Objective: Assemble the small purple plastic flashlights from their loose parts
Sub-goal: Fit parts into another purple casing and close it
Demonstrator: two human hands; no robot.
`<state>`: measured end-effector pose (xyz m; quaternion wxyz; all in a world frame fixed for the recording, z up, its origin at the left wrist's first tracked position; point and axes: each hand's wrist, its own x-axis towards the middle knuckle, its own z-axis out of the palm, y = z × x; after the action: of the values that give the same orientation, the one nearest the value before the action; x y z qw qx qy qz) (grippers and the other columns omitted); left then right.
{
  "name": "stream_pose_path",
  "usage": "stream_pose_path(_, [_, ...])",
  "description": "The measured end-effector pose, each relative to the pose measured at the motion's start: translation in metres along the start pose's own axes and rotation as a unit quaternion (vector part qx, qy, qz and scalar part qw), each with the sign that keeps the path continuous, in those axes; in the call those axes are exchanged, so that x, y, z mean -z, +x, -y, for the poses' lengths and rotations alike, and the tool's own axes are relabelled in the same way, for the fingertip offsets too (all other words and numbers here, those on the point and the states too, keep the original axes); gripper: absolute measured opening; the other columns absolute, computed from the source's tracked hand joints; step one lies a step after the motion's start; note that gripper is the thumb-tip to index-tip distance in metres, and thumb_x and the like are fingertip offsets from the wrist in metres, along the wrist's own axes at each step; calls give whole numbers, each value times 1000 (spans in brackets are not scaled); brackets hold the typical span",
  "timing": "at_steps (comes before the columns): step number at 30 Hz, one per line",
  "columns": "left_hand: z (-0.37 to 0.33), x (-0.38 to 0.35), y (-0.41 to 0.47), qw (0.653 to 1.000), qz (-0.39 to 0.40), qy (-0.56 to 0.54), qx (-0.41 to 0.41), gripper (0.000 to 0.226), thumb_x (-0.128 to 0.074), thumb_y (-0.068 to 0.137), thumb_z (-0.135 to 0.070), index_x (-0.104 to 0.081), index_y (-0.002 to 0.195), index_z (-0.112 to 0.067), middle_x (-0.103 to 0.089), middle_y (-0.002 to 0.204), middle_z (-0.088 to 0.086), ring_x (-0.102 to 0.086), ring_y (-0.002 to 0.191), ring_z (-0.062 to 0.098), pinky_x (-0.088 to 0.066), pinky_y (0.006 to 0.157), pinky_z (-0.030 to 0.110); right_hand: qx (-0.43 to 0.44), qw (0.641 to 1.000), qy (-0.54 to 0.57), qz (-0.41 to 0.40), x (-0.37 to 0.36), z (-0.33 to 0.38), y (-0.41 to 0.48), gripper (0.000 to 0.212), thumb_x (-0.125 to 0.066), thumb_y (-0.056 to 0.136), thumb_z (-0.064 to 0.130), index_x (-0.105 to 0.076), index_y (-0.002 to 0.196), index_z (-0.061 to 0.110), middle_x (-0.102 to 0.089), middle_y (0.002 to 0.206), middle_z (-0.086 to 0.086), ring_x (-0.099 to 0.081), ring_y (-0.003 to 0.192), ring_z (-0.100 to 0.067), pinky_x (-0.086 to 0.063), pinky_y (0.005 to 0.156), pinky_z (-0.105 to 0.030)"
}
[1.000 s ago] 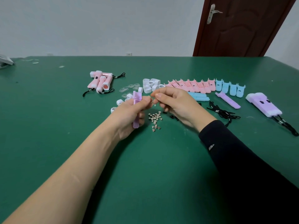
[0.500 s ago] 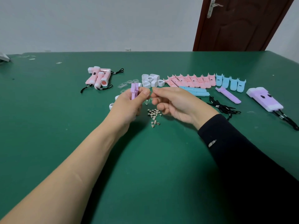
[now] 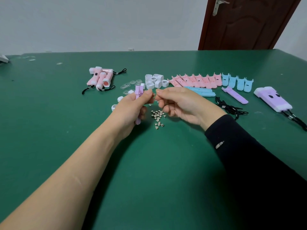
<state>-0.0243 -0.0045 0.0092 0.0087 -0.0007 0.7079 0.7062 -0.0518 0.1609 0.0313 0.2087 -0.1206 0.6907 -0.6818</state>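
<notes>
Hands: left hand (image 3: 132, 107) is gripping one purple shell half (image 3: 138, 92) upright above the table (image 3: 49, 130); right hand (image 3: 179, 103) is pinching its fingertips together just beside it, and whether they are holding anything cannot be told.
Purple parts at right: one loose purple half (image 3: 235, 95) and an assembled purple flashlight (image 3: 272, 99) are lying there.
Blue shells (image 3: 237, 81): four are lying in a row.
Button cells (image 3: 157, 117): one heap is lying beneath the hands.
</notes>
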Motion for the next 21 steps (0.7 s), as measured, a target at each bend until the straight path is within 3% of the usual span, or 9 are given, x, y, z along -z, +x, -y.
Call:
stream_pose_path(7, [1, -2, -1, 999, 21, 38, 3, 36, -50, 99, -44, -57, 74, -19, -41, 52, -10, -35, 44, 7, -24, 47, 24, -10, 999, 45, -4, -3, -1, 1, 18, -60, 94, 22, -64, 93, 4, -59, 62, 4, -51, 49, -3, -37, 42, -13])
stream_pose_path(14, [1, -8, -2, 999, 26, 8, 23, 33, -49, 100, -40, -57, 80, -15, -42, 71, 1, -31, 51, 10, -18, 53, 29, 23, 996, 82, -33, -8, 2, 1, 13, -60, 92, 8, -64, 80, 5, -64, 57, 1, -56, 48, -2, -45, 46, -12])
stream_pose_path(21, [-9, -12, -6, 979, 63, -160, 106, 25, -49, 100, -34, -54, 81, -18, -49, 67, -8, -32, 46, 2, -24, 40, 14, 73, 996, 16, -58, -9, 5, -2, 11, -63, 91, 12, -64, 80, 10, -65, 58, 5, -56, 49, -3, -46, 48, -14])
